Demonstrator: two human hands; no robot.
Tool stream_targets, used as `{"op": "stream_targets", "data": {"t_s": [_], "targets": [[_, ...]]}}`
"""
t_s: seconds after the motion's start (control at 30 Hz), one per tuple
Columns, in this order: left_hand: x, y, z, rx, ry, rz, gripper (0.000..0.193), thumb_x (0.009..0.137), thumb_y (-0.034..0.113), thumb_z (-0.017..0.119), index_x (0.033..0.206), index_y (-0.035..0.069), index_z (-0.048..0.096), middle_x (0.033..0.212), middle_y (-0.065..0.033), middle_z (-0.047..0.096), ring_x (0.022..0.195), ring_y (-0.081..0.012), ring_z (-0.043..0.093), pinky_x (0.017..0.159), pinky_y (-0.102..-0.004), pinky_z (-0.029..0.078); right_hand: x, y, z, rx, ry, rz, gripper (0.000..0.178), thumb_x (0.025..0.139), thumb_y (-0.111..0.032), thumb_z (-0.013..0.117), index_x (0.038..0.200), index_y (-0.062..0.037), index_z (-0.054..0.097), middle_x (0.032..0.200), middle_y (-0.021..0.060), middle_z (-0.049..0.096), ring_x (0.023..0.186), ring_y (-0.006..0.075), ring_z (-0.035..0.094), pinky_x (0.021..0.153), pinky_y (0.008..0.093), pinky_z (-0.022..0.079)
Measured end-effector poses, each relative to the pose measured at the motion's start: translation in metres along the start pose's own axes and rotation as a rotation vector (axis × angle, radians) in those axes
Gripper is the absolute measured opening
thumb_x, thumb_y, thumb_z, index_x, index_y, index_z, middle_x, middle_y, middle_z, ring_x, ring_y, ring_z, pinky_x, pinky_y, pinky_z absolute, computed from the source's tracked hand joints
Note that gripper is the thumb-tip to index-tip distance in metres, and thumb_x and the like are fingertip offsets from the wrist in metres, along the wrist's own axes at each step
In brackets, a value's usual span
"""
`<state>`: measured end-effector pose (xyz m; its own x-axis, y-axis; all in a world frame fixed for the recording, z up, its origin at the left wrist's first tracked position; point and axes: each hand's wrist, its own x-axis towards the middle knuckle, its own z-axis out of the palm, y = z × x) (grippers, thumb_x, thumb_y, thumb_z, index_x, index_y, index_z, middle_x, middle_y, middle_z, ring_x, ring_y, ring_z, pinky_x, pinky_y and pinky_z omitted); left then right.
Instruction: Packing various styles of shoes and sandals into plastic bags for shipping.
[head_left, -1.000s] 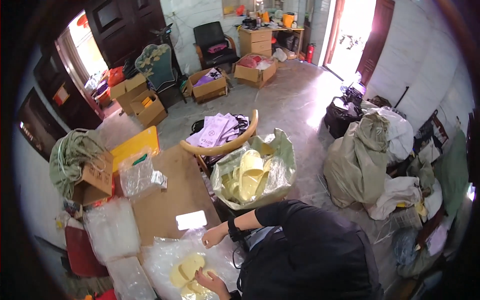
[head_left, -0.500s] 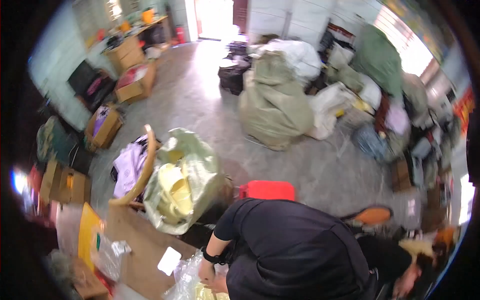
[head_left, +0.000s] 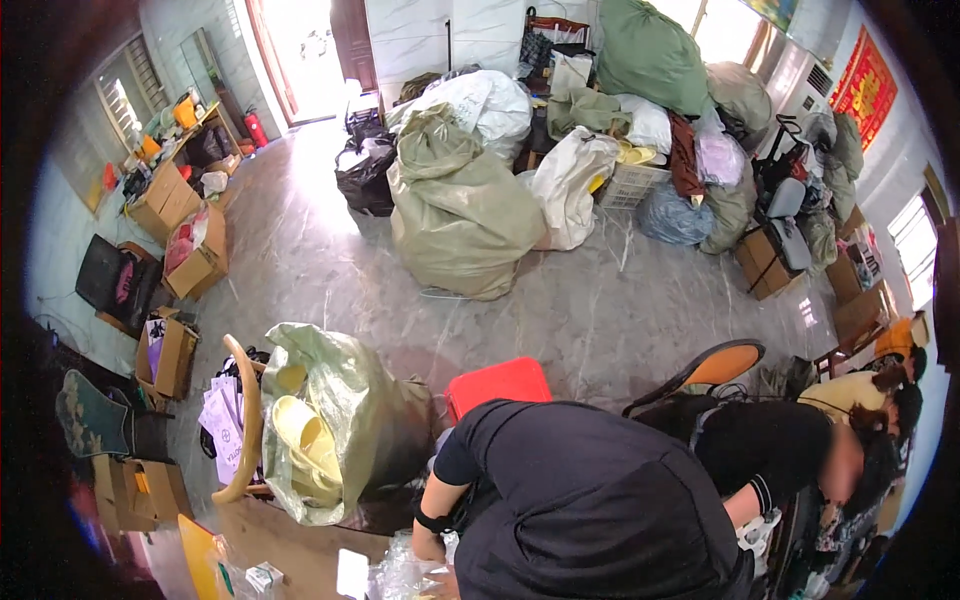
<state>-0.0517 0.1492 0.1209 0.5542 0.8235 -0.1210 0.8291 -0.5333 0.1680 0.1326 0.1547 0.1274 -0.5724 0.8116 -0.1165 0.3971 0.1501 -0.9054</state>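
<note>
To the left I see pale-yellow slippers [head_left: 305, 438] in a translucent green woven sack [head_left: 375, 410]; then a white rectangular phone [head_left: 352, 574] just beside crumpled clear plastic film [head_left: 398, 572], where a careless tug might drag it. I can't tell how closed the bare right hand [head_left: 428, 545] or mostly hidden left hand [head_left: 445, 581] is, or on what.

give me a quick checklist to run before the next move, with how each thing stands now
1. Sack mouth open: ok.
2. Yellow slippers visible inside it: ok.
3. Clear plastic close by the wristbanded hand: ok.
4. Fingers in plain view: not ok, the picture's lower edge and the black clothing mostly hide them.
5. White rectangular thing free of the plastic: cannot tell, they nearly meet here.
</note>
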Motion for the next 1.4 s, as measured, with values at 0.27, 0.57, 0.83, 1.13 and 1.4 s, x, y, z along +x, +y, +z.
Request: {"op": "stream_targets", "data": {"t_s": [0.27, 0.57, 0.83, 1.13, 1.4], "targets": [[0.015, 0.004, 0.002, 0.012, -0.139, 0.025, 0.047, 0.088, 0.035, 0.044, 0.122, 0.003, 0.046, 0.131, -0.0212, 0.039, 0.117, -0.0390, 0.040, 0.091, -0.0470, 0.036, -0.020, 0.010, -0.005, 0.009, 0.074, 0.045, 0.029, 0.074, -0.027, 0.059, 0.086, -0.0009, 0.064, 0.077, 0.0188, 0.064, 0.067, 0.0287, 0.058, 0.061, 0.0413, 0.045], [0.032, 0.009, 0.013, 0.026, -0.308, 0.072, 0.049, 0.087, 0.037, 0.046, 0.122, 0.004, 0.046, 0.132, -0.0204, 0.039, 0.116, -0.0398, 0.041, 0.089, -0.0483, 0.036, -0.049, 0.024, -0.006, 0.026, 0.167, 0.120, 0.029, 0.074, -0.027, 0.059, 0.086, -0.0010, 0.064, 0.077, 0.0190, 0.064, 0.067, 0.0290, 0.059, 0.061, 0.0415, 0.045], [0.053, 0.012, 0.024, 0.071, -0.464, 0.152, 0.050, 0.086, 0.039, 0.047, 0.122, 0.004, 0.047, 0.132, -0.0196, 0.040, 0.115, -0.0406, 0.042, 0.087, -0.0495, 0.037, -0.080, 0.035, -0.003, 0.052, 0.293, 0.199, 0.029, 0.074, -0.027, 0.059, 0.086, -0.0011, 0.064, 0.078, 0.0192, 0.064, 0.067, 0.0293, 0.059, 0.061, 0.0416, 0.045], [0.106, 0.017, 0.037, 0.189, -0.629, 0.319, 0.052, 0.085, 0.042, 0.048, 0.122, 0.005, 0.047, 0.133, -0.0188, 0.040, 0.115, -0.0414, 0.043, 0.086, -0.0508, 0.038, -0.119, 0.046, 0.000, 0.087, 0.526, 0.309, 0.029, 0.074, -0.027, 0.059, 0.086, -0.0013, 0.064, 0.078, 0.0194, 0.064, 0.068, 0.0296, 0.059, 0.062, 0.0417, 0.045], [0.147, -0.008, 0.045, 0.240, -0.728, 0.294, 0.054, 0.084, 0.044, 0.049, 0.122, 0.005, 0.047, 0.134, -0.0181, 0.040, 0.114, -0.0422, 0.044, 0.084, -0.0519, 0.039, -0.119, 0.054, -0.014, 0.078, 0.577, 0.323, 0.029, 0.074, -0.027, 0.059, 0.086, -0.0014, 0.064, 0.079, 0.0196, 0.064, 0.068, 0.0299, 0.059, 0.062, 0.0419, 0.045]]}}
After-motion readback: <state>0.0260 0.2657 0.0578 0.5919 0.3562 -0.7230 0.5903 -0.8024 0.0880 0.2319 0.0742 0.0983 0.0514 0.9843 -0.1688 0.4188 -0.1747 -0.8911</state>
